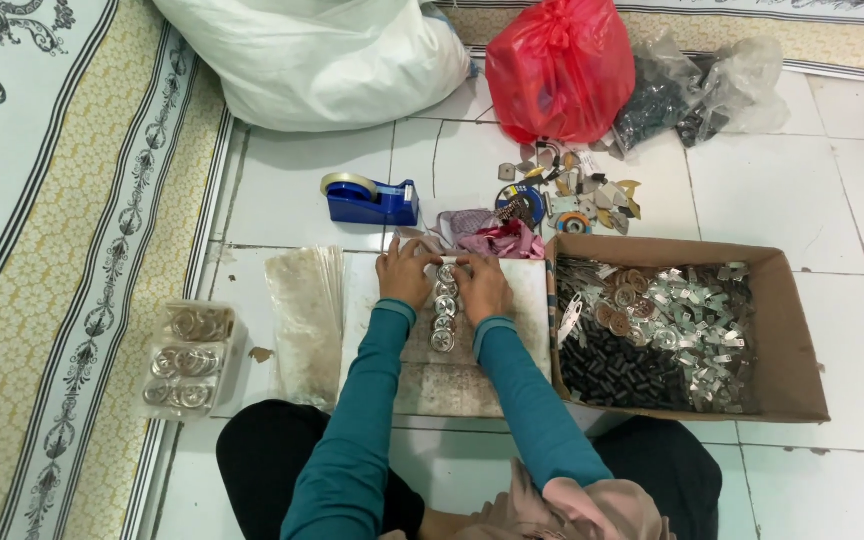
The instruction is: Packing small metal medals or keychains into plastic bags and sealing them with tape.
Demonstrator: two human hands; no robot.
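Note:
My left hand (407, 273) and my right hand (482, 288) rest side by side on a white flat board (522, 290) on the tiled floor. Between them runs a short row of small round silvery metal pieces (443, 312), and the fingers of both hands touch the far end of that row. Both arms wear teal sleeves. Whether any single piece is pinched between fingers cannot be told.
A cardboard box (797, 330) at the right holds metal clips, round pieces and small black parts. A stack of clear bags (304, 310) lies left of the board, filled packets (188, 358) further left. A blue tape dispenser (372, 200), red bag (559, 68), white sack (317, 55) and scattered scraps (577, 195) lie beyond.

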